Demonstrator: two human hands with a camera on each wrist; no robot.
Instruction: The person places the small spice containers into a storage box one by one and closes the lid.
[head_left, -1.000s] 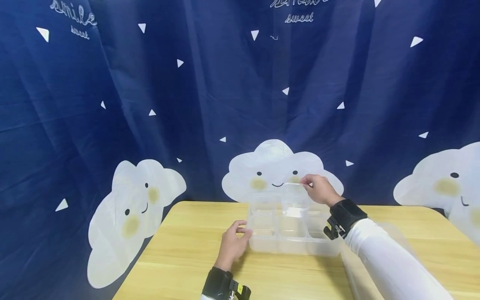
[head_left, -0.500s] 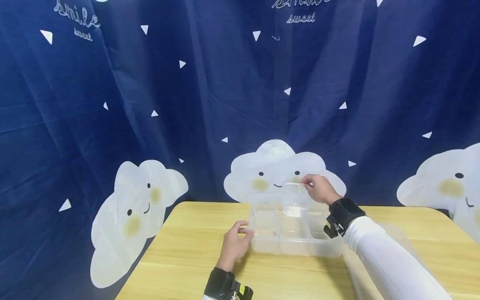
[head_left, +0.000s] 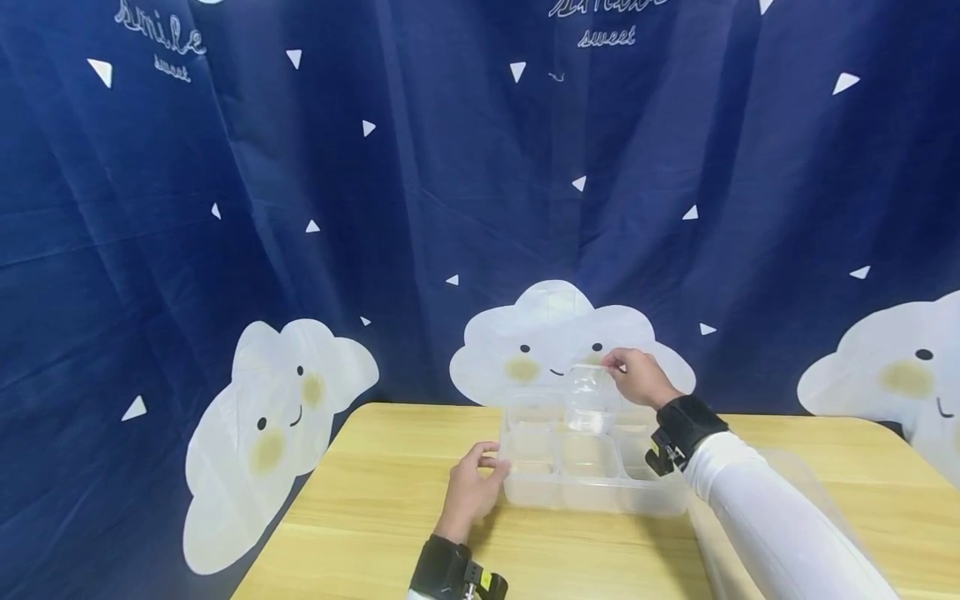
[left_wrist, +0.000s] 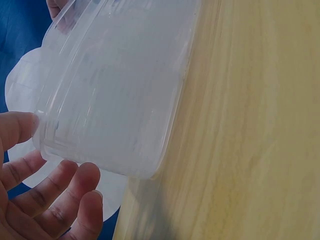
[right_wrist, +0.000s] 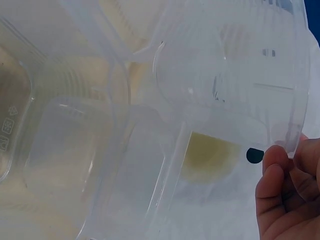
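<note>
A large clear plastic storage box [head_left: 592, 495] with several compartments stands on the wooden table. My right hand [head_left: 637, 377] pinches the rim of a small clear plastic container [head_left: 588, 400] between thumb and fingertips, over the box's back middle part. In the right wrist view this container [right_wrist: 225, 65] looks tilted, and its see-through walls overlap the compartments behind. My left hand [head_left: 468, 492] rests at the box's left front corner. In the left wrist view the thumb touches the box's rim, while the other fingers lie loosely bent beside the end wall [left_wrist: 120, 85].
To the right, partly under my right forearm, lies a flat translucent piece [head_left: 798, 479], perhaps a lid. Behind the wooden table [head_left: 360, 500] hangs a dark blue curtain [head_left: 420, 167] with white clouds and triangles.
The small container has turned a little and sits slightly lower over the box, in my right hand's pinch. My left hand stays at the same corner. The head view has shifted slightly.
</note>
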